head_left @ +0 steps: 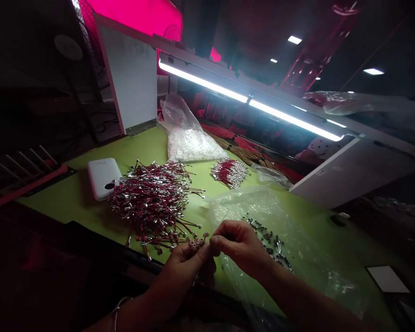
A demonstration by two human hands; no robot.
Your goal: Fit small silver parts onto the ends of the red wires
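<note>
My left hand is closed around a small bunch of short wires whose metal terminals stick up past the thumb. Fingertips of my right hand are pinched together against the left thumb and forefinger; what lies between them is hidden. To the left, close by, spreads a large heap of short red wires with shiny metal ends. Under and beyond my right hand lies a clear plastic sheet or bag, with small dark metal parts scattered on it.
A smaller stack of red wires lies farther back on the green tabletop. Behind it are a bag of white pieces and long wire bundles. A white power-bank-like device sits left, below a lit tube lamp.
</note>
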